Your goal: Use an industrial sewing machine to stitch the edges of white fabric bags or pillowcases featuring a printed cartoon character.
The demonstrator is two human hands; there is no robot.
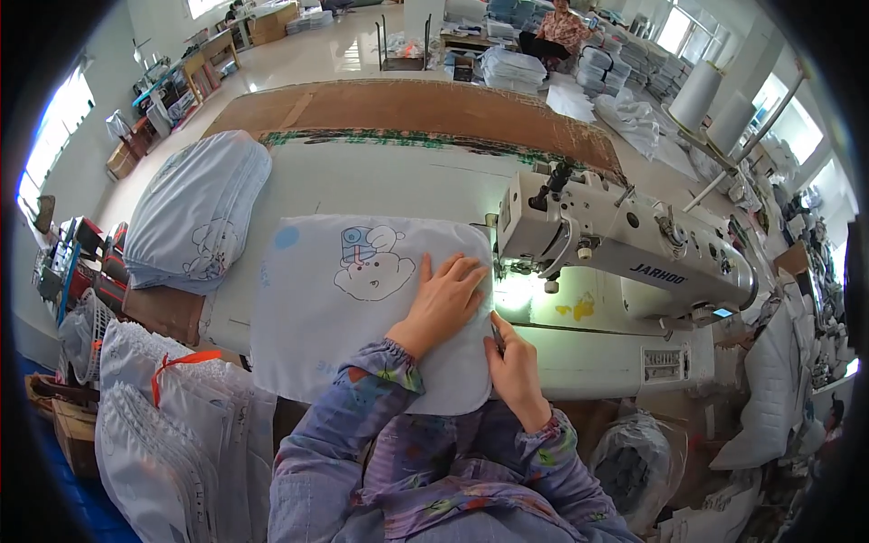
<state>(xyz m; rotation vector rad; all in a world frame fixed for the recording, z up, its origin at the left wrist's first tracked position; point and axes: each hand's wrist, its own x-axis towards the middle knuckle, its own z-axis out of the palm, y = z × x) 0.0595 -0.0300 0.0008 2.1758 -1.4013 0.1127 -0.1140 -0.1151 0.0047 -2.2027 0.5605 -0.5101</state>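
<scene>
A pale worktop (389,176) carries a white sewing machine (625,244), its lamp lit. Left of the needle area lies the printed fabric piece (362,317) — flat, its lower edge overhanging the front — with a fabric stack (195,217) beyond it. Of the hands, the left hand (445,303) presses flat on the piece; the right hand (518,371), fingers curled at its edge, grips a small dark object (498,337) — mostly hidden.

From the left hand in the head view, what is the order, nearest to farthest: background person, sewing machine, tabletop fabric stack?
1. Sewing machine: just right of the left hand.
2. Tabletop fabric stack: across to the left.
3. Background person: beyond the table, upper right.
</scene>
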